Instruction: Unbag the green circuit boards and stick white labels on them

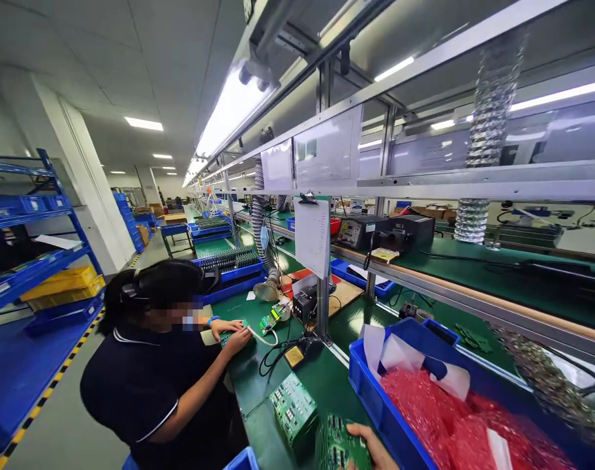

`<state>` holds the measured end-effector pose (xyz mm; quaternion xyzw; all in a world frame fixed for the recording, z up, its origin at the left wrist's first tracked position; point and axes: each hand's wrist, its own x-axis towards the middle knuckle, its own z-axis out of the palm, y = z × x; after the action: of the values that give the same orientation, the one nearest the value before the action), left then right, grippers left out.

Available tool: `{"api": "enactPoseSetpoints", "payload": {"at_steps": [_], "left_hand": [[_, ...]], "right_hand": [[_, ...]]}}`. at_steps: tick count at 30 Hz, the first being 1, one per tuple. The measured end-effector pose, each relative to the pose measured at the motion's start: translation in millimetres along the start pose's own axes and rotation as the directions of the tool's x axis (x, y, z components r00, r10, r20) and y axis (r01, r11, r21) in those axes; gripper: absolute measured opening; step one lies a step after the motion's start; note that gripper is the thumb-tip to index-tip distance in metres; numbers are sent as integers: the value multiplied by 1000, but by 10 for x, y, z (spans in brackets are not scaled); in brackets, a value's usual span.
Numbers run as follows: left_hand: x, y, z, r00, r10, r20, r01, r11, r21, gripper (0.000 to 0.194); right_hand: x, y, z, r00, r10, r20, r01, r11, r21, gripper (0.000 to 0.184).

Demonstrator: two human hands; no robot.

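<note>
Only my left hand (373, 449) shows, at the bottom edge of the view. It is closed on a green circuit board (335, 447), with the thumb on top of the board's right edge. The board sits low over the green bench mat (321, 378), just left of a blue bin (363, 378). A stack of similar green circuit boards (293, 408) lies on the mat close to the left of the held one. My right hand is out of view.
The blue bin holds red bubble wrap (439, 418) and white paper. A seated co-worker (151, 385) in a dark shirt handles a small board (269, 321) further along the bench. Blue shelving (43, 261) lines the aisle at left. Upright posts, a hanging sheet (312, 236) and cables cross the bench.
</note>
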<state>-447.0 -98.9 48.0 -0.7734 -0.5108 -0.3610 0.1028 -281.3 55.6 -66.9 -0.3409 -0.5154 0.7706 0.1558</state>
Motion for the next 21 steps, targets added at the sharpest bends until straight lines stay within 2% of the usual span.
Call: {"api": "enactPoseSetpoints", "payload": {"at_steps": [2, 5, 6, 7, 8, 11, 13, 16, 19, 21], "left_hand": [[29, -405, -131, 994, -103, -27, 101, 993, -68, 24], [70, -1170, -425, 960, -261, -96, 243, 955, -170, 23], [77, -1443, -528, 941, -317, -121, 289, 935, -203, 23], [76, -1706, -622, 921, -362, -145, 322, 915, -242, 31], [61, -1950, -700, 895, -415, -162, 363, 890, -278, 26], [-78, -2476, -813, 812, -556, -179, 467, 802, -372, 37], [-211, -2635, -811, 749, -641, -165, 534, 732, -422, 40], [-312, -2658, -793, 661, -738, -134, 604, 629, -490, 36], [-206, -2478, -783, 583, -805, -109, 631, 533, -564, 29], [-63, -2215, -724, 538, -839, -80, 633, 465, -619, 24]], "right_hand": [[257, -54, -119, 999, 34, -13, -34, 999, 10, 27], [598, -89, -270, 998, 65, -13, -65, 998, -18, 32], [684, -78, -307, 997, 77, -6, -78, 996, -35, 33], [752, -57, -336, 996, 90, 2, -90, 995, -54, 34], [802, -28, -356, 995, 100, 14, -99, 992, -73, 34], [863, 62, -377, 991, 113, 74, -104, 987, -121, 37], [861, 95, -366, 986, 116, 116, -98, 984, -151, 41], [846, 108, -334, 987, 122, 102, -99, 974, -205, 45], [812, 110, -280, 996, 84, -28, -88, 963, -254, 60], [739, 101, -194, 987, 13, -159, -59, 956, -287, 72]]}}
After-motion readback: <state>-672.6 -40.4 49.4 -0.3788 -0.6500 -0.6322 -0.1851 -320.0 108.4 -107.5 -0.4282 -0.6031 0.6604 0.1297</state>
